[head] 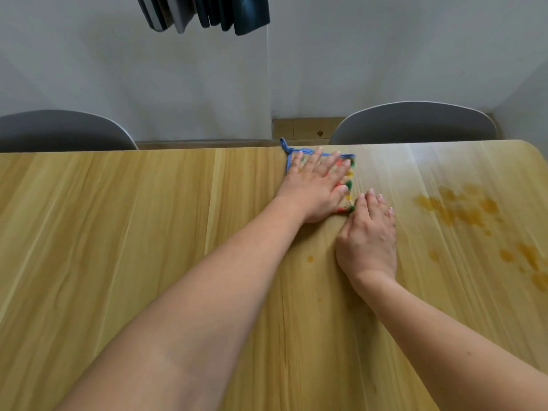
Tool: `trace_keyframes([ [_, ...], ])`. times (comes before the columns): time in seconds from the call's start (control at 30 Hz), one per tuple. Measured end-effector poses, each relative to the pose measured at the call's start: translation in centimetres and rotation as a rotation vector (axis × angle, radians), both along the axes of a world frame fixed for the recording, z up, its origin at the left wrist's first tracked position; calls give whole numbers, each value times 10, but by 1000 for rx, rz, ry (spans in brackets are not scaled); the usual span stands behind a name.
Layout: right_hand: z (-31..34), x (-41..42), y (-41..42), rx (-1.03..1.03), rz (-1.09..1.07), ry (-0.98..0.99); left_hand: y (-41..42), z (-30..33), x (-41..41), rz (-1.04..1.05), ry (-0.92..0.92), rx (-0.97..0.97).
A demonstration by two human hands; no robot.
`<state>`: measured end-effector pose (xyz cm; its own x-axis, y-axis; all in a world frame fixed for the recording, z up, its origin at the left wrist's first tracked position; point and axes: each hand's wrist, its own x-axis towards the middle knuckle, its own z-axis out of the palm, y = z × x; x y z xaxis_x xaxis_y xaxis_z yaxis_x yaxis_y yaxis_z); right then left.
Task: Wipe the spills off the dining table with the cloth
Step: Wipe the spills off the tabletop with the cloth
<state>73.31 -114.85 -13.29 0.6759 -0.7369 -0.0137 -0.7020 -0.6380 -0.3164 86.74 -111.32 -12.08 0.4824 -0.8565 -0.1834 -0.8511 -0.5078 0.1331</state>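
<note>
Cloth [349, 170] lies flat at the table's [118, 232] far edge.
Left hand [315, 188] presses it with straight, spread fingers; right hand [367, 235] rests open beside its near corner; orange spills [462, 209] lie right.

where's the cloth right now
In the head view, the cloth lies at the table's far edge, flat under the left hand, left of the orange spills.
</note>
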Motion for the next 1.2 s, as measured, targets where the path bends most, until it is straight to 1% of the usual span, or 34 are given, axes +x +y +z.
trace_keyframes([
  [0.07, 1, 0, 0, -1, 14, 15, 17, -2, 10, 21, -15, -24],
  [0.2, 4, -2, 2, -4, 43, 26, 44, -4, 32, 348, -22, -21],
  [0.27, 4, -2, 1, -17, 45, 25, 36, -3, 29, 437, -4, -8],
  [0.33, 3, -2, 0, -24, 41, 22, 21, -1, 17, 395, 9, -14],
  [0.43, 1, 0, -1, -31, 24, 12, 9, 0, 6, 137, 1, -13],
  [0.5, 0, 1, -2, -48, 27, 19, 8, -1, 9, 56, -5, -14],
  [0.63, 3, -2, -3, -55, 76, 54, 11, -5, 8, 60, -30, -35],
  [0.77, 19, -15, -32, -120, 275, 112, 10, -7, 7, 79, -51, -55],
  [0.83, 19, -20, -41, -159, 333, 127, 9, -8, 6, 84, -60, -54],
  [0.97, 7, -19, -36, -152, 283, 54, 7, -10, 7, 97, -81, -74],
  [1.2, 6, -22, -39, -197, 327, 129, 7, -9, 4, 97, -74, -59],
])
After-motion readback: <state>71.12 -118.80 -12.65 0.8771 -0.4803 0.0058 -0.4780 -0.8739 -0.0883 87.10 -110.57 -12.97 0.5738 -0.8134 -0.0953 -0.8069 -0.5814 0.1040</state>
